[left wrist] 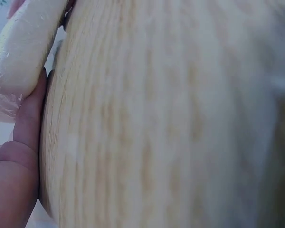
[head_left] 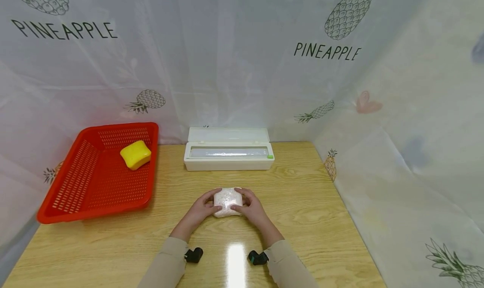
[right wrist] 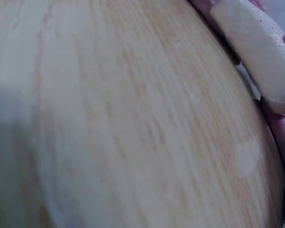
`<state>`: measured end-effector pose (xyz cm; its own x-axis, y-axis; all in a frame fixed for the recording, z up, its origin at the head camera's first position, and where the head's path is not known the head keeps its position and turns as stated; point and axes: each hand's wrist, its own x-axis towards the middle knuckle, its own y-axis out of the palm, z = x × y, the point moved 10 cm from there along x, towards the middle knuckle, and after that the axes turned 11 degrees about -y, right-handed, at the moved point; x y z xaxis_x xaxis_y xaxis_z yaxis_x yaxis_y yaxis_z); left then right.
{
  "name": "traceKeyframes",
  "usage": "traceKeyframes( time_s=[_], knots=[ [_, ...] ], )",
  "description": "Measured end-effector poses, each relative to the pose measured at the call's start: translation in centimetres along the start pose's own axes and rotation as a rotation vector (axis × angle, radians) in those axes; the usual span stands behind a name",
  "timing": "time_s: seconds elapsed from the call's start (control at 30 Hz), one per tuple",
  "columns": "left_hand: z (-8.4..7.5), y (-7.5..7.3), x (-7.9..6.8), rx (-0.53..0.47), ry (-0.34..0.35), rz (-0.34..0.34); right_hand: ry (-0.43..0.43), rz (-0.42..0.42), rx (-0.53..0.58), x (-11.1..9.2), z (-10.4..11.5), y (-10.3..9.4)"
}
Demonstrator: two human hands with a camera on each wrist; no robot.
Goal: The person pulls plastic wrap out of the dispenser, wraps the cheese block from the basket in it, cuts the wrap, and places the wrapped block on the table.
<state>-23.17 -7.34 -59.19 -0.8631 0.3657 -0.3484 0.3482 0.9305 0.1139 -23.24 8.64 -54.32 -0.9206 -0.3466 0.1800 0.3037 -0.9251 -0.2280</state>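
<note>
In the head view a pale, rounded block wrapped in clear plastic film is held over the front middle of the wooden table. My left hand grips its left end, thumb at the near side and fingers at the far side. The opposite end is gripped the same way by my right hand. Crinkled film shows at the end of the wrapped block in the left wrist view. From the right wrist, the wrapped block appears tilted close above the wood, with fingers around it.
Behind the hands stands a white cling film dispenser, lid raised, with a roll inside and a green slider at its right. A red plastic basket at the left contains a yellow sponge-like block. Pineapple-print cloth hangs behind the table.
</note>
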Motion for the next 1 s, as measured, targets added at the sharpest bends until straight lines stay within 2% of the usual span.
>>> traceKeyframes(
  time_s=[0.07,0.3,0.47,0.6,0.67,1.0],
  knots=[
    [-0.1,0.1,-0.1,-0.001,-0.005,0.007,-0.017,0.009,0.023,0.0,-0.1,0.1],
    [-0.6,1.1,-0.5,0.055,0.008,0.064,-0.044,-0.006,0.039,0.3,-3.1,0.1],
    [-0.8,1.4,-0.6,0.085,0.011,0.079,-0.07,0.025,0.01,0.2,-3.0,0.3],
    [-0.9,1.1,-0.5,0.122,0.024,0.042,-0.081,0.07,-0.059,0.1,-3.0,0.6],
    [-0.9,0.9,-0.3,0.127,0.026,0.012,-0.074,0.077,-0.065,0.1,-2.1,0.7],
    [-0.9,0.5,-0.2,0.138,0.052,-0.097,-0.085,-0.012,-0.172,0.0,-2.6,0.6]
  ],
)
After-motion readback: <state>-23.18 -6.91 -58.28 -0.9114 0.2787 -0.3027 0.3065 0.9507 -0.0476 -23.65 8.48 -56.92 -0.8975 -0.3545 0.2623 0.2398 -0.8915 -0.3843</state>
